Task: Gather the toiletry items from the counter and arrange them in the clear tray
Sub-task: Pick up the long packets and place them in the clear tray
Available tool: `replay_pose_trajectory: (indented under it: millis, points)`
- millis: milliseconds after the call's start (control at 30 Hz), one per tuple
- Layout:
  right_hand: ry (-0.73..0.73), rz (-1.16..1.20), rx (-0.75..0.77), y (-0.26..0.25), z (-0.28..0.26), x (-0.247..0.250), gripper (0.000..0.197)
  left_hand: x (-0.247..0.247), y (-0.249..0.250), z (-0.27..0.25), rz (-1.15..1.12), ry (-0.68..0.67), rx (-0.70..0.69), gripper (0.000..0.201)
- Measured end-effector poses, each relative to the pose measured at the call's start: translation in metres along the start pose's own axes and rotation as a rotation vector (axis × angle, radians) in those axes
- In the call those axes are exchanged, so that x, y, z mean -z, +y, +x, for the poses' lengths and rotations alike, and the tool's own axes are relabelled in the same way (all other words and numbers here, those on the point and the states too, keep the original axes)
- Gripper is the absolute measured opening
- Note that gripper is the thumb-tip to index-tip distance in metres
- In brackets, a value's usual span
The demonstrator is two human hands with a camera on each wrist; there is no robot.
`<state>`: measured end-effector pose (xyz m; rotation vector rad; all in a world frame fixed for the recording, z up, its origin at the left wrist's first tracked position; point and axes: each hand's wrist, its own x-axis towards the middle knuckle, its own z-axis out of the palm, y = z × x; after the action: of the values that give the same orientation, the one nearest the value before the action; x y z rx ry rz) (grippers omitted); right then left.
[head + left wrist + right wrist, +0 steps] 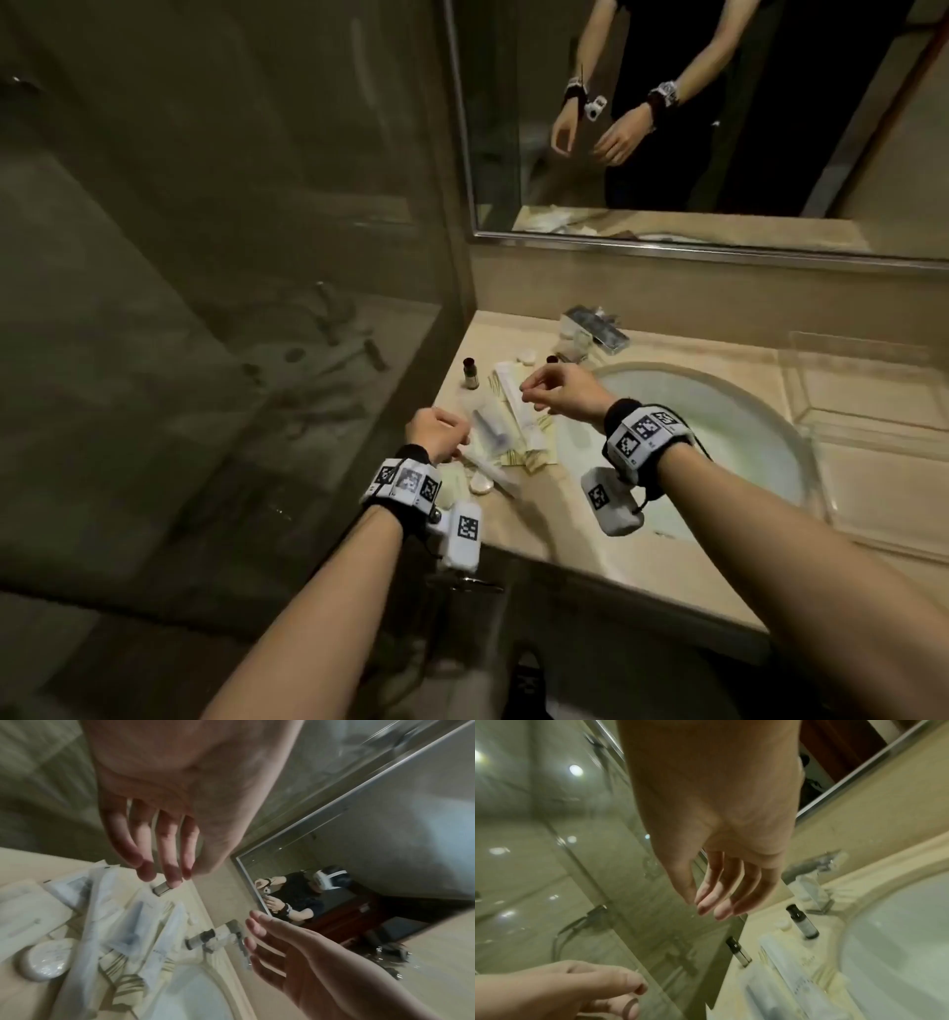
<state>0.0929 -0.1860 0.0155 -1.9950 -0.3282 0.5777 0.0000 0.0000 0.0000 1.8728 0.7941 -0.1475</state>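
Note:
A loose pile of wrapped toiletry packets lies on the beige counter left of the sink. Two small dark-capped bottles stand behind the pile. A round wrapped soap lies at its near end. My left hand hovers over the pile's left edge, fingers relaxed and holding nothing. My right hand hangs above the pile's far side, fingers loose and empty. The clear tray stands right of the sink and looks empty.
The white sink basin lies between the pile and the tray. A chrome faucet stands at the back. A glass shower partition borders the counter on the left. A mirror hangs above.

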Motion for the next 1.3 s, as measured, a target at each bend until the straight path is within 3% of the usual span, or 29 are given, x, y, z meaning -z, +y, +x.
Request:
replay_pose_trajectory:
  millis: [233, 333, 467, 600, 667, 767, 900, 1067, 1300]
  points:
    - [0.06, -0.17, -0.251, 0.066, 0.092, -0.035, 0.01, -0.029, -0.05, 0.092, 0.048, 0.047, 0.242, 0.018]
    - [0.09, -0.32, -0.331, 0.086, 0.11, -0.047, 0.022, -0.041, -0.066, 0.112, 0.057, 0.075, 0.312, 0.022]
    - [0.117, -0.419, -0.389, 0.103, 0.125, -0.057, 0.04, -0.054, -0.075, 0.126, 0.012, 0.114, 0.383, 0.051]
    - [0.116, -0.429, -0.443, 0.113, 0.134, -0.063, 0.047, -0.06, -0.079, 0.137, -0.015, 0.157, 0.437, 0.049]
    - [0.114, -0.399, -0.465, 0.114, 0.137, -0.063, 0.043, -0.06, -0.08, 0.14, -0.016, 0.133, 0.43, 0.038]
    - [0.069, -0.381, -0.488, 0.113, 0.14, -0.062, 0.019, -0.059, -0.078, 0.14, -0.041, 0.111, 0.4, 0.022]
    - [0.062, -0.362, -0.487, 0.113, 0.141, -0.06, 0.029, -0.057, -0.073, 0.141, -0.085, 0.12, 0.384, 0.017]
    - [0.064, -0.272, -0.453, 0.101, 0.137, -0.049, 0.019, -0.047, -0.055, 0.14, -0.128, 0.175, 0.315, 0.009]
    - [0.126, 0.145, -0.285, 0.054, 0.119, -0.007, 0.03, -0.031, 0.012, 0.127, -0.28, 0.087, 0.073, 0.014]
